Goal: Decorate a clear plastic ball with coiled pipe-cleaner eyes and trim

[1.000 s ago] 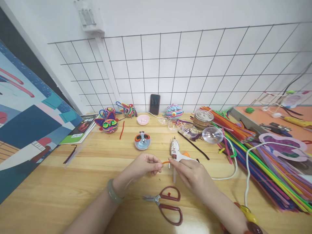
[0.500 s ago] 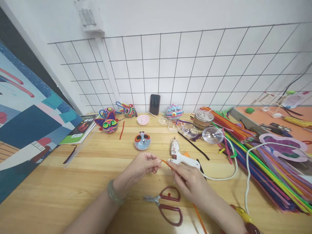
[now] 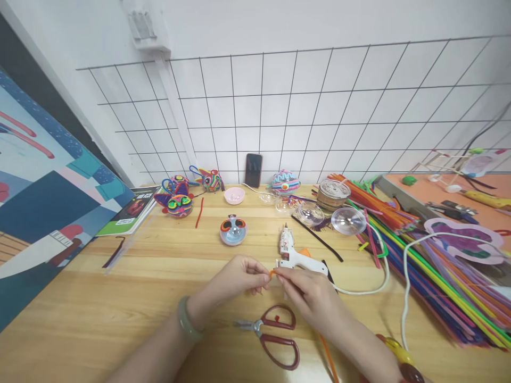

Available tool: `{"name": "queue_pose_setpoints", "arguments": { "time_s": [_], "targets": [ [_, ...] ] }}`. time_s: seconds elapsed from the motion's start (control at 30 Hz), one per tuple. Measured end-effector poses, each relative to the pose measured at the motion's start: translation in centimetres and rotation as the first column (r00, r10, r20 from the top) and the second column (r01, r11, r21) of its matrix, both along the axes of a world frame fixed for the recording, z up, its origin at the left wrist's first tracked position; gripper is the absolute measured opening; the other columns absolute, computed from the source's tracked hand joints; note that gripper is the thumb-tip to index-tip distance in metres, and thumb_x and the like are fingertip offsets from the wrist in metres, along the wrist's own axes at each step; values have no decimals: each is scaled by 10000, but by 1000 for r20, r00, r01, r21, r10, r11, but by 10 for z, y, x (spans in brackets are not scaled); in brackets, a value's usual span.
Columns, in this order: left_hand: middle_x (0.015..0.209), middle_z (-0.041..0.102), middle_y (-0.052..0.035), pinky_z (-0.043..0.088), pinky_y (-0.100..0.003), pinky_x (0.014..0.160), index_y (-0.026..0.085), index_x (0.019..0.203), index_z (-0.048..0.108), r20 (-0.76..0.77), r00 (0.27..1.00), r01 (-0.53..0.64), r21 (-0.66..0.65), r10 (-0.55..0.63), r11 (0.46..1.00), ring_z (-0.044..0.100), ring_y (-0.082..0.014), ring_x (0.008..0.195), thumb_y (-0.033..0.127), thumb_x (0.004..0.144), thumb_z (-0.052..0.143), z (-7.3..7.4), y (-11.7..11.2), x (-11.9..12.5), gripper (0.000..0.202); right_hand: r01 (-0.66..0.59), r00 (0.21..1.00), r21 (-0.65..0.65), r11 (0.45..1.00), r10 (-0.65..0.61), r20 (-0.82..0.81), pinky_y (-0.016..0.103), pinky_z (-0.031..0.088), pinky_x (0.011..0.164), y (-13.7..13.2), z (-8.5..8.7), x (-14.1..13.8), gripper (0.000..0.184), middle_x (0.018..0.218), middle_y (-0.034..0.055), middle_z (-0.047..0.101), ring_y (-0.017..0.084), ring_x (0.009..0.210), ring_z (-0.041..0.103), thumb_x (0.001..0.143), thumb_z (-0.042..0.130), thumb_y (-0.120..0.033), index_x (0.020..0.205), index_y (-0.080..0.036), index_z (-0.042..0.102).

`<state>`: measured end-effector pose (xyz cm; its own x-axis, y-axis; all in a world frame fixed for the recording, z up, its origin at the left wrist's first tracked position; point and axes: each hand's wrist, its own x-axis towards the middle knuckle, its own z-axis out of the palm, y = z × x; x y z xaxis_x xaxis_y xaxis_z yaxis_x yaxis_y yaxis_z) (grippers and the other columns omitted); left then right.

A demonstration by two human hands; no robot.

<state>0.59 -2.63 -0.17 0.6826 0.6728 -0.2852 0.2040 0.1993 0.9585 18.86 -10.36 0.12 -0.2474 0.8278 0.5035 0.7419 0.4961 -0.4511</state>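
Note:
My left hand (image 3: 238, 277) and my right hand (image 3: 306, 290) meet over the wooden table (image 3: 120, 298), fingertips pinched together on an orange pipe cleaner (image 3: 272, 273). Its long tail runs under my right wrist and shows again near the front edge. Red-handled scissors (image 3: 271, 330) lie shut just in front of both hands. A white glue gun (image 3: 293, 254) lies right behind my right hand, its white cord (image 3: 383, 266) looping to the right.
A large pile of coloured pipe cleaners (image 3: 431, 266) fills the right side. Clear plastic half-spheres (image 3: 348, 220), a decorated ball (image 3: 233, 230), colourful craft figures (image 3: 178, 200), a pink bowl (image 3: 234, 196) and a phone (image 3: 254, 170) stand farther back. A painted board (image 3: 43, 213) leans at left.
My hands have drawn closer, so less orange pipe cleaner shows between the fingertips. My right hand shifted slightly toward me, uncovering the glue gun's handle.

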Motion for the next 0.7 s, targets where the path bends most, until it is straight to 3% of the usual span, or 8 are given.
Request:
{"name": "queue_pose_setpoints", "arguments": {
  "time_s": [0.2,0.4,0.6,0.7],
  "targets": [
    [551,555,15,342,-217,506,111,690,647,-53,992,-111,124,118,986,454,-82,494,369,671,647,7,-8,8,259,18,998,-48,999,-20,-53,263,549,642,-2,-1,-3,251,849,72,746,166,687,701,892,451,-180,1045,-171,650],
    [613,586,-7,364,-234,557,129,669,622,-56,973,-191,337,223,922,492,-118,579,256,708,557,6,-16,13,148,23,992,-105,994,-36,-120,252,543,633,-3,-4,-7,259,865,52,750,166,713,708,881,452,-168,1041,-190,655],
    [608,589,-10,367,-239,552,134,679,620,-13,938,-325,320,347,890,504,-125,580,288,716,566,2,-21,18,168,22,980,-136,990,-48,-192,252,542,626,-3,-3,-11,271,821,49,745,169,707,698,881,446,-192,1039,-200,667],
    [582,572,6,368,-230,542,139,672,609,36,956,-290,216,290,932,477,-102,536,341,703,600,1,-17,16,205,38,970,-179,983,-79,-230,252,527,595,-3,-3,-8,266,758,45,728,163,650,669,894,443,-239,1015,-191,675]
  ]
}}
